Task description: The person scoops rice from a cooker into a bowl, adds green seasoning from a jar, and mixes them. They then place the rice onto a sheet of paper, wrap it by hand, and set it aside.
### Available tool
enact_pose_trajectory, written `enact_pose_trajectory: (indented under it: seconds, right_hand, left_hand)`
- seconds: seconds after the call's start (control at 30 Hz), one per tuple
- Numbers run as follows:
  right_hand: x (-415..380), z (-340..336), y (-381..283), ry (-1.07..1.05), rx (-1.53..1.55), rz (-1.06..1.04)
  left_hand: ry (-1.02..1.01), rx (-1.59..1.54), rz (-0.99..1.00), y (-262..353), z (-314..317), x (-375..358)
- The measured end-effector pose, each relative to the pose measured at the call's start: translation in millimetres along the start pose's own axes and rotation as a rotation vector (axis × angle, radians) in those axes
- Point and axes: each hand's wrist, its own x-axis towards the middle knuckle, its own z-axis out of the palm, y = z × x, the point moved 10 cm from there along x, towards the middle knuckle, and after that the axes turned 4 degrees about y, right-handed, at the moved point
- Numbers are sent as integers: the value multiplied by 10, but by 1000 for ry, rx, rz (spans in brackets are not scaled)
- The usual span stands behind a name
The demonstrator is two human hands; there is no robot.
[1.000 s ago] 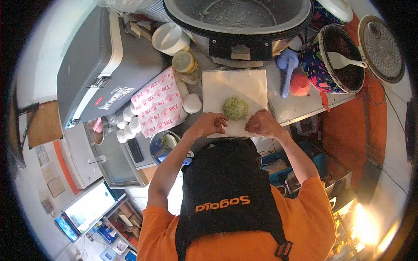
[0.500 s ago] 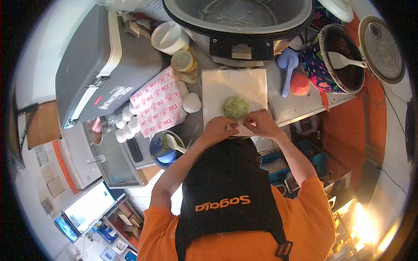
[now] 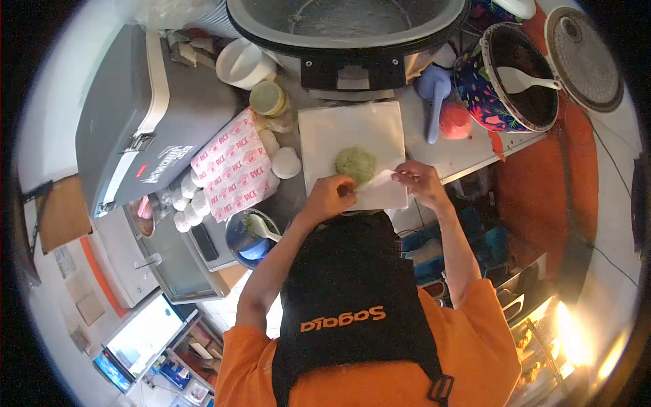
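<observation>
A rounded mound of green-flecked food, which looks like rice (image 3: 355, 165), rests on square white wrapping paper (image 3: 325, 129) in front of me. My right hand (image 3: 419, 183) pinches a lifted edge of a thin white sheet just right of the mound. At the mound's near left side, my left hand (image 3: 331, 197) has its fingers curled together; whatever they hold is hidden. Left of the paper lies a pile of printed RICE wrappers (image 3: 234, 166), with several white round balls (image 3: 285, 163) around it.
A large open cooker (image 3: 352, 41) stands behind the paper. To the right are a blue scoop (image 3: 433, 95), a red ball-like item (image 3: 454, 121) and a flowered pot (image 3: 488, 88). A bowl with a white spoon (image 3: 245, 237) and a grey cooler box (image 3: 163, 112) are at left.
My right hand has moved slightly right and up from the mound with the thin sheet's edge. The left hand's fingers have closed in more. The whole view has shifted a little.
</observation>
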Motion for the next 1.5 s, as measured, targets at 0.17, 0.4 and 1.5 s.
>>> enact_pose_trajectory:
  seconds: [0.17,0.4,1.5]
  right_hand:
    - [127,126,-204,23,-34,-138]
    - [192,145,-201,11,-78,-100]
    - [-118,280,-217,312,202,-18]
  left_hand:
    - [119,-80,9,553,-136,220]
    - [110,-93,49,514,-91,409]
    - [10,-495,-143,271,206,300]
